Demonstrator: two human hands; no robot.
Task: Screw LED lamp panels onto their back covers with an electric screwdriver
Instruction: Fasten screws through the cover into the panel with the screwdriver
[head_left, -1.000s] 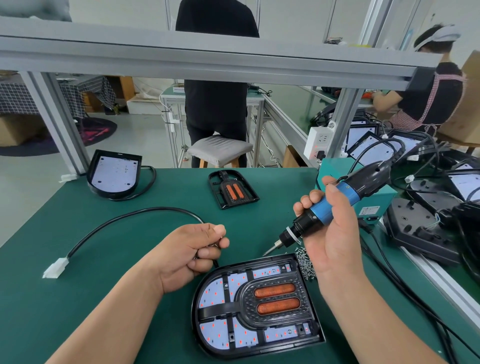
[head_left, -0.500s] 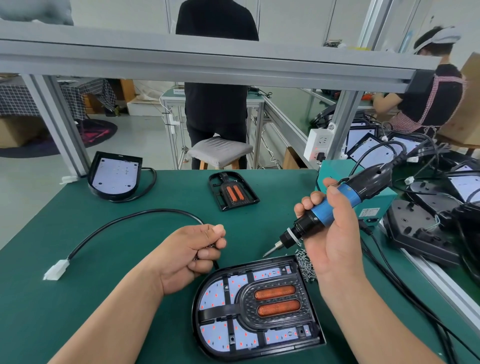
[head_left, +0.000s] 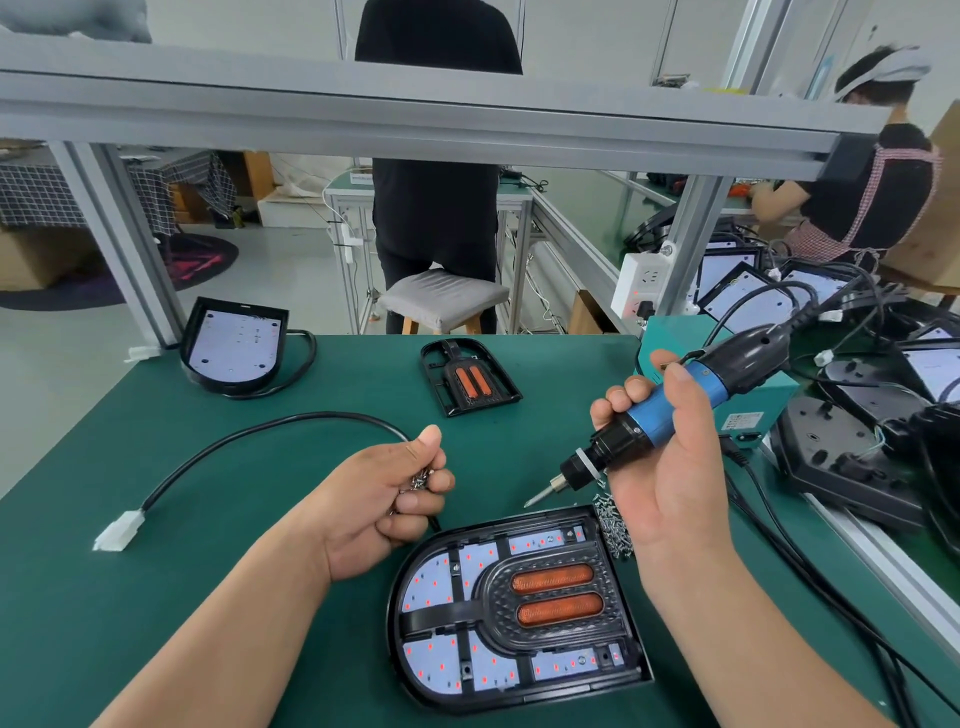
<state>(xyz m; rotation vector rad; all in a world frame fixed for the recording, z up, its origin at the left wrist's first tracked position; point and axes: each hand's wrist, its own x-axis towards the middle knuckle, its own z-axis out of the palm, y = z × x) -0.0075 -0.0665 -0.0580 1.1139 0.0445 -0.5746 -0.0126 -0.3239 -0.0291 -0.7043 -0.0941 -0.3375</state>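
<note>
Left hand (head_left: 382, 501) fisted; right hand (head_left: 670, 467) clenched, raised.

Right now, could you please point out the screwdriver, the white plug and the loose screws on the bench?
screwdriver (head_left: 658, 409): head view, blue grip.
white plug (head_left: 118, 530): head view, its body.
loose screws (head_left: 613, 526): head view, pile's middle.

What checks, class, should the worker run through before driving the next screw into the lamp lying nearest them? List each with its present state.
1. Electric screwdriver gripped firmly in the right hand: ok.
2. Screw seated on the bit tip: not ok, the tip looks bare.
3. Screws ready in the left hand: ok, several show between the fingers.
4. Lamp assembly flat on the green mat: ok.
5. Bit lined up over a screw hole: not ok, it hangs above the top edge.
6. Holes already filled: cannot tell.
</note>
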